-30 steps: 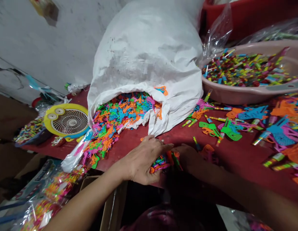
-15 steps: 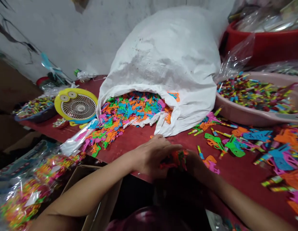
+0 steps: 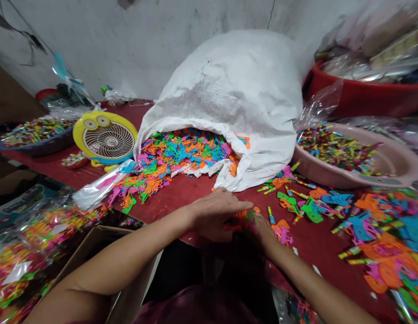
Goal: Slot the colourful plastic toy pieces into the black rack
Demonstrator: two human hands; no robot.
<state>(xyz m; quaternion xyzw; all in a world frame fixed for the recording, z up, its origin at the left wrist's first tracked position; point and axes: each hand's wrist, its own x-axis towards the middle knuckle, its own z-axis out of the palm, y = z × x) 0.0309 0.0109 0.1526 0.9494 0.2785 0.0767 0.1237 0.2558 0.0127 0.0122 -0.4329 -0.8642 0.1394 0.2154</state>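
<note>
At the table's near edge my left hand (image 3: 212, 213) and my right hand (image 3: 263, 231) come together around a small clump of plastic toy pieces (image 3: 244, 218), orange, green and pink. The fingers of both hands curl in over the clump, so part of it is hidden, and motion blurs it. Just beyond my hands, a big white sack (image 3: 236, 81) lies on its side with its mouth towards me. A heap of similar bright plastic pieces (image 3: 185, 150) spills out of that mouth onto the red table (image 3: 192, 193).
Right of the sack is a pink basin (image 3: 333, 168) of small striped tubes. Grouped toy pieces and tubes (image 3: 384, 238) spread over the right side. A yellow fan (image 3: 109, 139) stands left, near clear bags (image 3: 53, 229) of pieces. An open cardboard box (image 3: 90, 252) sits below.
My view has tilted up and turned a little to the right. Both hands stay together at the table edge around the plastic pieces, with a slight shift of the right hand.
</note>
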